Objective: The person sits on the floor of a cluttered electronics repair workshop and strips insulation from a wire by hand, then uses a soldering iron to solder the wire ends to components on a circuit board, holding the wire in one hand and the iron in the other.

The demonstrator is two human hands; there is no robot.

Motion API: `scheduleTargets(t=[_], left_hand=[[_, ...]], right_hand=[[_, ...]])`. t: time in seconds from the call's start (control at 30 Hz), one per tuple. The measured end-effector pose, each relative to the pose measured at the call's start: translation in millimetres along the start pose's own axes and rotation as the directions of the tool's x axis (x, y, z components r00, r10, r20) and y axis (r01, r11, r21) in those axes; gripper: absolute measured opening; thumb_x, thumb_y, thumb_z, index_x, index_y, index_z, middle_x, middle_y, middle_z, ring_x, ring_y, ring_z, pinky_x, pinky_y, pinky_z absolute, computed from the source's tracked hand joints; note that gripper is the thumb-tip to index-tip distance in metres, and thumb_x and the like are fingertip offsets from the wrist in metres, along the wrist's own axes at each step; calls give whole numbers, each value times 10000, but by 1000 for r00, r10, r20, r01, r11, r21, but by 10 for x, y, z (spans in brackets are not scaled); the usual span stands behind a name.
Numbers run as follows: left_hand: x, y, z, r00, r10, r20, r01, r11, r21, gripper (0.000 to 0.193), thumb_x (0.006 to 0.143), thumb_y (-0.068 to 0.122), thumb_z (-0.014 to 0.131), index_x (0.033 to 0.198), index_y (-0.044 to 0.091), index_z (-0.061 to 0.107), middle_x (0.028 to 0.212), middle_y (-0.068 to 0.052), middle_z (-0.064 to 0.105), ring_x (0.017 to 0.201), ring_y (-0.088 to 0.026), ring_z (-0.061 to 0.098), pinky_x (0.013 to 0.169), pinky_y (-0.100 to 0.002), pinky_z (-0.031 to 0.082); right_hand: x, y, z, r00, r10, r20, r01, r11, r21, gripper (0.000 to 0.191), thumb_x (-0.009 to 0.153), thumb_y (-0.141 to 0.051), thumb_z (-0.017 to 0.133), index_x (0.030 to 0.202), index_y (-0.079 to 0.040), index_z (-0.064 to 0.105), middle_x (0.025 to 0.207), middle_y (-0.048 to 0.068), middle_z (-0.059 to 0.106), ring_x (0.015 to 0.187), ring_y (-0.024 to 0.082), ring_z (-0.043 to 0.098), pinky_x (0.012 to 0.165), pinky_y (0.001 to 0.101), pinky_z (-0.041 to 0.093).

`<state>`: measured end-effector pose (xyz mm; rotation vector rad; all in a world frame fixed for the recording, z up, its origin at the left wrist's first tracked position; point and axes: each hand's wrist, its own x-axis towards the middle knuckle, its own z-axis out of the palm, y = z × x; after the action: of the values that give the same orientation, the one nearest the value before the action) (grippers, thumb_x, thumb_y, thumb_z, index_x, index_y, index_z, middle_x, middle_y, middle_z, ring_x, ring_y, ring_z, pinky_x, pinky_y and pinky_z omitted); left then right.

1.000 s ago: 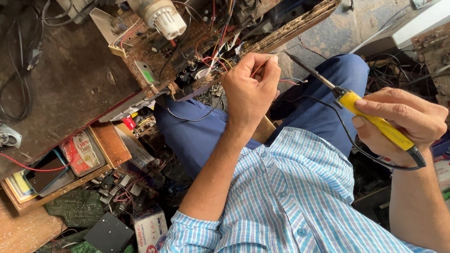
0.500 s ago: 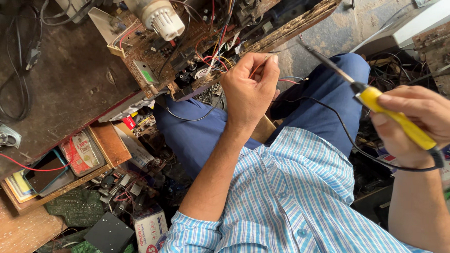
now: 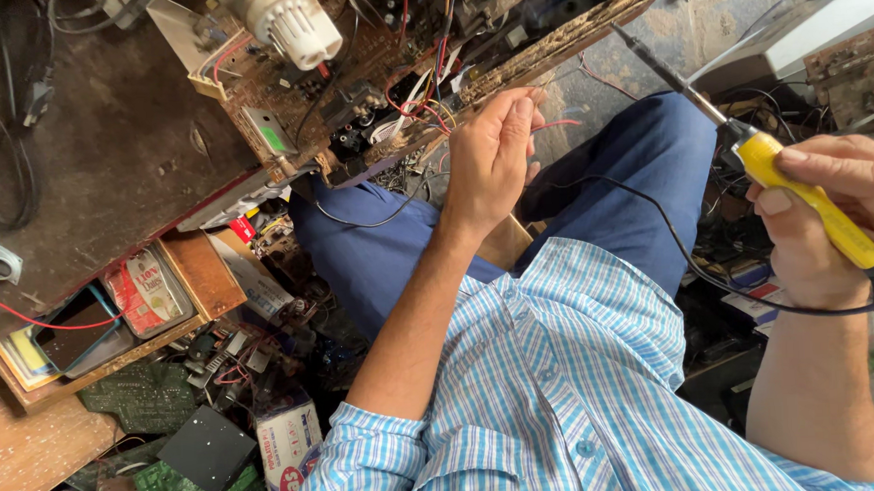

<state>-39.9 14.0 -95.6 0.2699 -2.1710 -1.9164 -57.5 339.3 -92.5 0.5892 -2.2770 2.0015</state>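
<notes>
My left hand (image 3: 487, 161) is raised at the edge of a brown circuit board chassis (image 3: 354, 74), its fingertips pinched on a thin red wire (image 3: 559, 125) among the board's loose wiring. My right hand (image 3: 796, 252) grips the yellow handle of a soldering iron (image 3: 808, 203) at the far right. Its metal tip (image 3: 633, 45) points up-left toward the chassis edge and stays apart from the wire. The iron's black cord (image 3: 649, 219) loops across my blue trousers. A white round part (image 3: 289, 23) sticks out of the board's top.
A wooden tray (image 3: 201, 273) at the left holds a tin and small items. Green circuit boards (image 3: 147, 396), a black square part (image 3: 207, 452) and a printed carton (image 3: 284, 440) litter the floor below. A white casing (image 3: 807, 29) lies at upper right.
My right hand has drawn the soldering iron to the right, and its tip has moved up and away from my left hand. My left hand stays at the board, still pinching the wire.
</notes>
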Motion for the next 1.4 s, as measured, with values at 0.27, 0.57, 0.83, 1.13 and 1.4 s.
scheduleTargets(t=[0.27, 0.57, 0.83, 1.13, 1.4], left_hand=[[56, -109, 20, 970, -242, -33, 232, 956, -181, 227, 1029, 188, 647, 1124, 5, 742, 770, -14, 692, 613, -49, 625, 499, -250, 576], [20, 96, 80, 961, -158, -229, 144, 987, -75, 194, 1079, 208, 583, 1072, 29, 656, 701, -4, 621, 608, -39, 607, 458, -255, 566], [32, 99, 71, 952, 246, -185, -183, 936, 301, 89, 1085, 129, 605, 1111, 43, 603, 880, -100, 720, 768, -224, 749, 671, -342, 574], [11, 104, 85, 943, 284, -172, -222, 925, 308, 86, 1069, 91, 619, 1123, 27, 597, 983, -136, 735, 899, -280, 774, 736, -353, 600], [16, 120, 95, 942, 294, -160, -235, 922, 307, 76, 1065, 77, 627, 1113, 25, 597, 966, -135, 735, 895, -297, 768, 738, -366, 590]], right_hand=[[109, 18, 16, 1000, -6, 23, 7, 1000, -4, 217, 1112, -125, 809, 1198, 25, 678, 1071, 151, 692, 815, 167, 667, 791, 261, 604], [322, -247, 245, 945, -267, 187, 299, 939, -171, 176, 996, -59, 792, 1095, 51, 696, 949, 208, 711, 764, 218, 710, 697, 285, 573], [436, -463, 397, 926, -258, 275, 316, 929, -192, 226, 945, -57, 806, 1111, 71, 721, 937, 230, 713, 679, 198, 692, 590, 250, 528], [460, -478, 436, 918, -292, 270, 346, 920, -181, 208, 944, -41, 797, 1104, 67, 719, 941, 228, 709, 700, 207, 700, 606, 257, 540], [451, -456, 466, 929, -278, 245, 325, 929, -177, 216, 928, -53, 811, 1090, 62, 729, 918, 219, 712, 679, 196, 697, 582, 250, 528]])
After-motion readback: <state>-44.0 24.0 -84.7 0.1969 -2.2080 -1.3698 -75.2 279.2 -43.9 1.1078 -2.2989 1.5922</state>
